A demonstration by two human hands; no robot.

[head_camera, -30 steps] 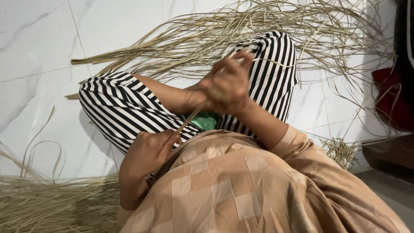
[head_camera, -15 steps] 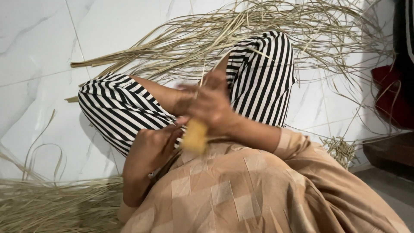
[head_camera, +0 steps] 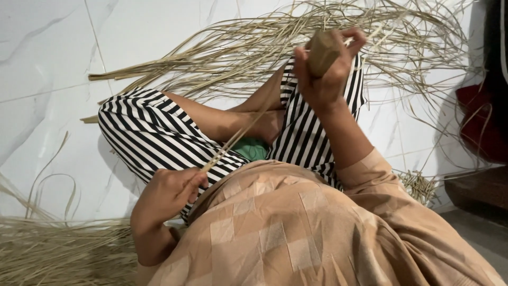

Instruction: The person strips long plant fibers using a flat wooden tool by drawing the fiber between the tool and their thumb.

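2 bare hands at work on 1 long, thin, pale dry straw strip, stretched tight on a slant between them. Left hand low, near the left knee, fingers closed and pinching the lower end of the strip, just above the beige checked fabric of the shirt. Right hand raised high, well apart from the left, clamped around a small brown wooden block-shaped tool, with the upper end of the strip running up to it; cannot tell how the strip meets the tool, since the fingers hide it.

Seated cross-legged on the white marble-patterned tile floor, legs in black-and-white striped trousers. Bare foot visible between the knees, resting on a small green piece of cloth. Strip passing over the foot and the green cloth, not touching the floor.

Behind the knees, a big loose spread of the same long pale straw strips, fanned over the floor and curling at the far right. At bottom left, a thick flat heap of dry straw, with a few single curved strips standing up from it. Small bundle of short straw ends beside the right elbow. At the right edge, a dark red object and a dark brown wooden surface, both partly cut off. No bowl, basket or box in view.
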